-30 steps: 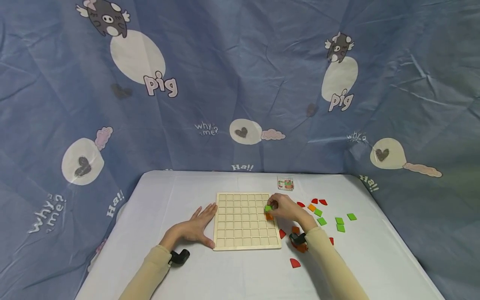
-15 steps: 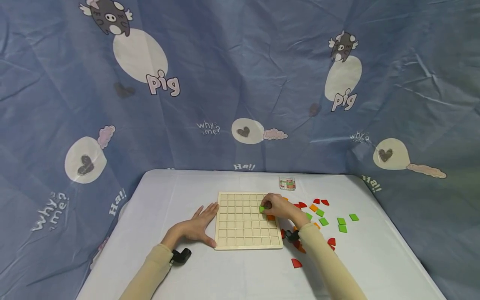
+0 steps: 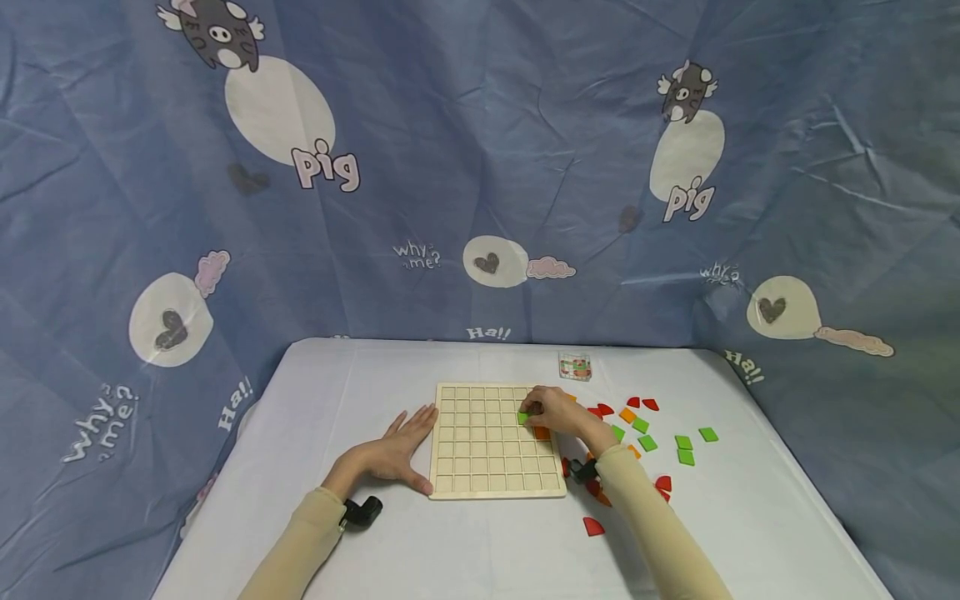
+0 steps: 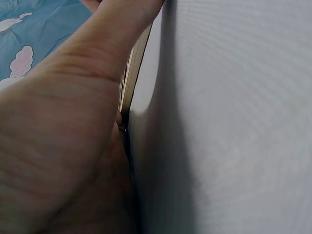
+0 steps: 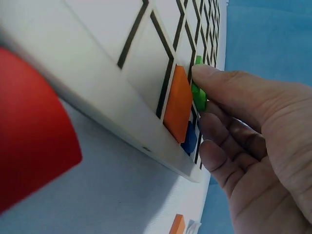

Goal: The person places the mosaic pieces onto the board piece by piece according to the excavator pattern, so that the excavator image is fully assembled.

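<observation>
A pale wooden grid board (image 3: 480,457) lies on the white table. My left hand (image 3: 393,450) rests spread along the board's left edge, its thumb near the lower left corner. Over the board's right side, my right hand (image 3: 558,411) pinches a green square tile (image 5: 199,97) at a cell of the grid; whether the tile is fully seated is hidden. Just nearer than that hand, an orange tile (image 3: 542,433) sits in the right-hand part of the grid. In the right wrist view a small blue piece (image 5: 189,138) shows behind the orange tile.
Loose green tiles (image 3: 684,442), red quarter-round pieces (image 3: 593,527) and orange tiles (image 3: 627,414) lie scattered right of the board, some under the right forearm. A small patterned card (image 3: 575,367) lies beyond the board. A blue printed cloth (image 3: 420,167) hangs behind the table.
My right hand has moved slightly left over the board with the green tile, then stayed almost still over the last half second. The left hand keeps its place at the edge.
</observation>
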`<action>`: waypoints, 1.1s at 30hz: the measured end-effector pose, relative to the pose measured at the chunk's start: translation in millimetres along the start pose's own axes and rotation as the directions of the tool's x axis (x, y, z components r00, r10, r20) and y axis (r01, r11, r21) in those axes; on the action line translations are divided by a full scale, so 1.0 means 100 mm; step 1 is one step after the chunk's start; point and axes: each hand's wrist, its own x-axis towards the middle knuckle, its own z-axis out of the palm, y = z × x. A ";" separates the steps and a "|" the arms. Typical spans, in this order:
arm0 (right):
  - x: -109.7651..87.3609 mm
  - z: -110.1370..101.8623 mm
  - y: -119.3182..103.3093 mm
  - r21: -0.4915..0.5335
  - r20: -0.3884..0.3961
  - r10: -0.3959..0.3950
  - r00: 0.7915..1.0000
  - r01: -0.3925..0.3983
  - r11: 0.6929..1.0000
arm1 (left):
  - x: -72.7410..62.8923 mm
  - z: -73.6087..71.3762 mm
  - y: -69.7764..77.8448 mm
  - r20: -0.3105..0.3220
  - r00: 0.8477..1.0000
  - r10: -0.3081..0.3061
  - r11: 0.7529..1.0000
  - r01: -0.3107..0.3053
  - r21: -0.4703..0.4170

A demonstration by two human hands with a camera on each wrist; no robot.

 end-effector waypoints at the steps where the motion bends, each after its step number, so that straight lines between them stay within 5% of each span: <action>1: -0.01 0.00 0.00 0.007 -0.002 0.003 1.000 -0.003 1.000 | 0.00 0.00 0.00 0.001 1.000 -0.003 1.000 0.003 0.005; 18: -0.09 -0.02 0.01 0.071 -0.034 0.057 0.998 -0.055 0.996 | 0.04 0.03 -0.02 0.004 1.000 -0.017 1.000 0.017 0.016; 24: -0.31 -0.14 0.12 0.135 -0.119 0.078 0.990 -0.061 0.989 | 0.05 0.06 -0.03 0.009 1.000 -0.026 0.999 0.026 0.024; 33: -0.75 -0.36 0.47 0.140 -0.147 0.258 0.955 -0.238 0.961 | 0.03 0.05 -0.04 -0.002 0.999 -0.034 0.999 0.034 0.023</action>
